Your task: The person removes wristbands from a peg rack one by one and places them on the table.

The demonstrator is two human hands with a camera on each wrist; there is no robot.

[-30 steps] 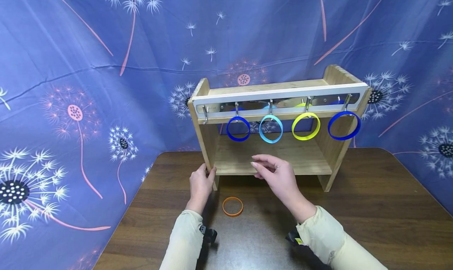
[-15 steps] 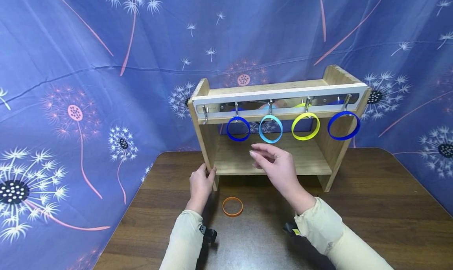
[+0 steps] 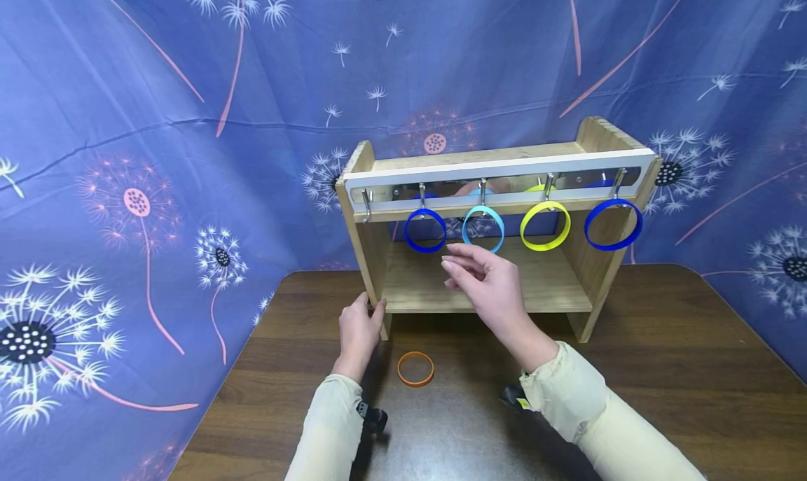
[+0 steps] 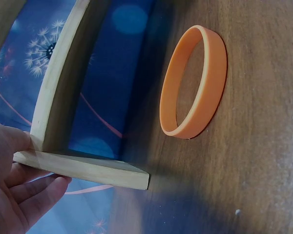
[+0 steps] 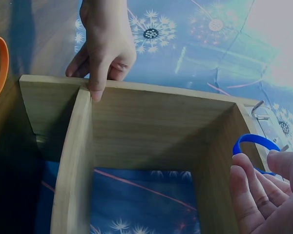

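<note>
My left hand [image 3: 359,330] grips the lower left side panel of a small wooden shelf [image 3: 485,288], thumb in front and fingers behind, as the left wrist view also shows. My right hand [image 3: 494,281] is raised before the shelf, thumb and fingers apart with nothing between them. Its fingertips are just below a blue silicone wristband [image 3: 425,249] and overlap it in the right wrist view. A light blue wristband [image 3: 501,226], a yellow one and another blue one hang on hooks to the right. An orange wristband [image 4: 215,83] lies on the table near my left hand.
A white-framed rail [image 3: 498,167] with several metal hooks runs across the shelf's top front. Its leftmost hook [image 3: 366,206] carries no band. The brown wooden table [image 3: 681,369] meets a blue dandelion-print cloth [image 3: 252,82] behind.
My right hand has risen and moved slightly left, toward the hanging blue and light blue wristbands. My left hand stays on the shelf's side, and the orange wristband has not moved.
</note>
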